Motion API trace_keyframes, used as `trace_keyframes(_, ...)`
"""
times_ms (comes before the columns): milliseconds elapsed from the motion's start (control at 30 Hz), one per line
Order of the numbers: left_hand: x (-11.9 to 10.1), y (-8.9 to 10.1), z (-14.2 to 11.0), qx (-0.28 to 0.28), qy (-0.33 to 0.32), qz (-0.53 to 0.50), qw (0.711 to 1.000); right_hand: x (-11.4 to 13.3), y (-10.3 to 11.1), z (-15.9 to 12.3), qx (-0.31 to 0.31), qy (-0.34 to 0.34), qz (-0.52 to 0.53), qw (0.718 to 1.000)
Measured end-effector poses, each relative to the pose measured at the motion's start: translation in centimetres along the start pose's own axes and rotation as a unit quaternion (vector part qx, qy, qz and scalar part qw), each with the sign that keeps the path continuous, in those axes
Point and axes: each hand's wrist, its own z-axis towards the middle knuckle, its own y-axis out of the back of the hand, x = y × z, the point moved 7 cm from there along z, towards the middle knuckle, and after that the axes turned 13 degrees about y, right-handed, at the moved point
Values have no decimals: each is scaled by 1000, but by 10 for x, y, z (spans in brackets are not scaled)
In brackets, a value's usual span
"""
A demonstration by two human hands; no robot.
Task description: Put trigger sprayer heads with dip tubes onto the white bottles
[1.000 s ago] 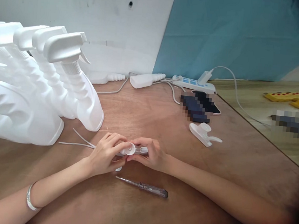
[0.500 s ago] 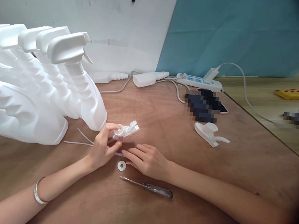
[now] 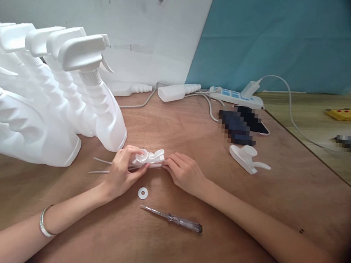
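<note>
My left hand (image 3: 121, 169) is closed on a white spray-bottle trigger head (image 3: 153, 157), its round cup facing up under the fingertips. At the right end of that head, my right hand (image 3: 184, 171) pinches with its fingertips together; what lies between them is hidden. Two thin white tubes (image 3: 99, 172) stick out on the left from beneath my left hand. A white ring washer (image 3: 142, 193) lies flat on the table below the hands. Nearer to me rests a screwdriver (image 3: 182, 222) with a clear handle, its tip pointing left.
White spray bottles (image 3: 48, 127) crowd the left side. Another trigger head (image 3: 245, 158) lies at the right. Behind it are a phone (image 3: 258, 122) and a power strip (image 3: 237, 97) with cables. Empty-looking white bottle-shaped pieces (image 3: 174, 93) lie along the wall.
My right hand has moved up and right from the tubes to the end of the trigger head. The head has turned more level, and the tube ends have shifted.
</note>
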Motion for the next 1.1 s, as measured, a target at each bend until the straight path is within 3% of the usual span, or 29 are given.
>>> trace_keyframes(133, 4, -3, 0, 39, 29, -43, 998, -39, -1, -7, 34, -42, -38, 998)
trace_keyframes(267, 0, -10, 0, 90, 7, -46, 995, -81, 2, -23, 49, -120, -52, 990)
trace_keyframes(367, -6, -14, -1, 117, -32, -24, 992, -107, 7, -40, 0, -178, -16, 984)
trace_keyframes(433, -10, -16, -1, 133, -55, -14, 989, -121, 12, -50, -84, -241, 41, 966)
trace_keyframes(500, -12, -18, -2, 149, -64, -10, 987, -129, 15, -58, -204, -320, 140, 915)
trace_keyframes(600, -12, -20, -2, 171, -57, -16, 984, -114, 1, -55, -341, -400, 355, 773)
trace_keyframes(667, -10, -22, -2, 181, -44, -25, 982, -89, -14, -41, -350, -419, 473, 691)
trace_keyframes(733, -8, -23, -3, 188, -32, -30, 981, -60, -23, -22, -315, -406, 555, 654)
trace_keyframes(833, -6, -24, -3, 188, -24, -34, 981, -27, -26, -2, -259, -366, 614, 649)
trace_keyframes(933, -4, -25, -3, 191, -19, -37, 981, -13, -22, 8, -229, -321, 615, 682)
trace_keyframes(1100, -1, -26, -3, 193, -8, -48, 980, -9, -18, 9, -212, -300, 568, 736)
